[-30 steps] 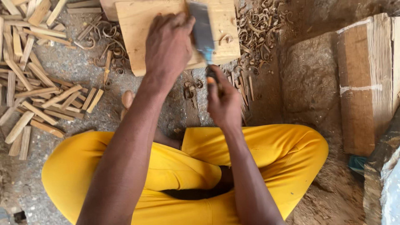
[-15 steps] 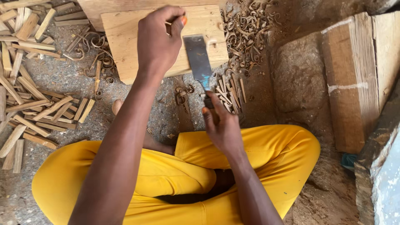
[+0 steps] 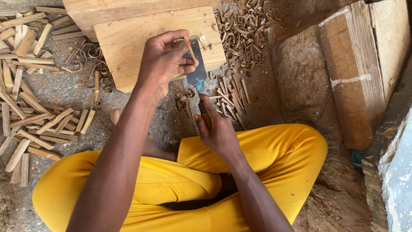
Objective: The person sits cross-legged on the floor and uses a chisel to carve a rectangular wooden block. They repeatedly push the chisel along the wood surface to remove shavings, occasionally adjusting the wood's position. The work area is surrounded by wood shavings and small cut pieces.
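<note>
I sit cross-legged in yellow trousers [image 3: 274, 150] on the ground. My left hand [image 3: 165, 62] pinches a thin wooden stick [image 3: 189, 48] upright against a flat wooden board [image 3: 124, 41]. My right hand [image 3: 216, 129] grips the handle of a broad-bladed knife [image 3: 196, 71]. The blade lies flat on the board's near edge, right beside the stick and touching my left fingers.
Curled wood shavings [image 3: 244, 34] pile up right of the board. Thin cut sticks [image 3: 229, 96] lie below them. Rough split wood pieces [image 3: 30, 107] cover the ground at the left. A large wooden block [image 3: 365, 73] stands at the right, beside a stone [image 3: 300, 77].
My left hand shifted right on the board and now holds the stick by the blade. The knife blade drew back toward me, down to the board's near edge.
</note>
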